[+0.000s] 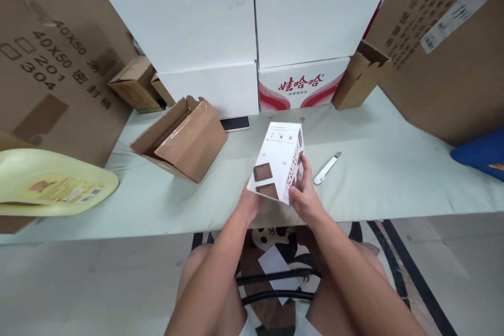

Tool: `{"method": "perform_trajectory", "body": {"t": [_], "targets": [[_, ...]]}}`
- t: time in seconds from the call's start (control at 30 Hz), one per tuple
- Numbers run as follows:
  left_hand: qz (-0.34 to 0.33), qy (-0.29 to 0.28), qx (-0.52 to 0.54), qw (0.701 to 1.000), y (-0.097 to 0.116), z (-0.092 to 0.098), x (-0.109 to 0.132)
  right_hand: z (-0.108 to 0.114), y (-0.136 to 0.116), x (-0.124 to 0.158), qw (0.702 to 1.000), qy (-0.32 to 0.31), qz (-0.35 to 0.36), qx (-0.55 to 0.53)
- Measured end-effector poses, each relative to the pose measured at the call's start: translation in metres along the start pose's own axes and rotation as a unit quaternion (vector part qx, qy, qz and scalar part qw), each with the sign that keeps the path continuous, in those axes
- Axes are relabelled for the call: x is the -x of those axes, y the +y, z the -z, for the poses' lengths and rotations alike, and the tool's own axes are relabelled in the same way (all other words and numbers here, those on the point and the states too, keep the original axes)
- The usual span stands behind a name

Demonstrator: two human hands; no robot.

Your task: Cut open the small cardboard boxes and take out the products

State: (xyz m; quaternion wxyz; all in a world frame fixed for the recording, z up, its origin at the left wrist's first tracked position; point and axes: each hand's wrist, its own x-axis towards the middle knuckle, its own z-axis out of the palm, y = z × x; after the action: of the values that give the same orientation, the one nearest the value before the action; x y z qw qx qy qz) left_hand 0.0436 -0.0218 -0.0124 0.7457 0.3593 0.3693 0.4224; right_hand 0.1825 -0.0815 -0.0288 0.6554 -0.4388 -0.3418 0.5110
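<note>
Between both hands is a white printed carton (278, 155) with brown squares on its face, tilted above the front part of the table. My left hand (249, 200) grips its lower left edge, the fingers mostly hidden behind it. Against the right side is my right hand (305, 194), thumb and fingers closed on the carton. Just right of that hand lies a white utility knife (326, 169) with its blade out. An opened brown cardboard box (192, 142) rests on its side to the left, flaps toward the left.
White cartons (303, 84) are stacked along the back, with a phone (235, 123) before them. A yellow jug (59, 182) lies at left; a blue object (480, 152) is at right. Big cardboard boxes (449, 63) flank the table (378, 189). Small brown boxes (360, 76) stand behind.
</note>
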Motion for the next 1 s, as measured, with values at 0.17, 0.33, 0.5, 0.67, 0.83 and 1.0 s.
{"method": "perform_trajectory", "body": {"t": [0.17, 0.33, 0.5, 0.67, 0.83, 1.0], "targets": [[0.028, -0.07, 0.034, 0.997, 0.029, 0.021, 0.01, -0.005, -0.01, -0.002, 0.996, 0.077, 0.035, 0.02], [-0.107, -0.067, -0.203, 0.971, 0.033, 0.048, 0.009, -0.001, -0.01, -0.002, 0.986, 0.08, 0.079, 0.119], [-0.093, -0.019, -0.202, 0.975, 0.023, 0.047, 0.009, -0.002, 0.0, -0.001, 0.972, 0.113, 0.079, 0.192], [-0.103, 0.003, -0.15, 0.983, 0.017, 0.038, -0.004, -0.004, 0.0, -0.01, 0.978, 0.105, 0.039, 0.174], [-0.128, -0.052, -0.134, 0.981, 0.063, 0.019, -0.046, -0.006, -0.046, -0.057, 0.978, 0.072, 0.08, 0.18], [-0.319, -0.116, -0.217, 0.915, 0.162, -0.011, -0.079, -0.029, -0.136, -0.098, 0.904, 0.006, 0.269, 0.331]]}}
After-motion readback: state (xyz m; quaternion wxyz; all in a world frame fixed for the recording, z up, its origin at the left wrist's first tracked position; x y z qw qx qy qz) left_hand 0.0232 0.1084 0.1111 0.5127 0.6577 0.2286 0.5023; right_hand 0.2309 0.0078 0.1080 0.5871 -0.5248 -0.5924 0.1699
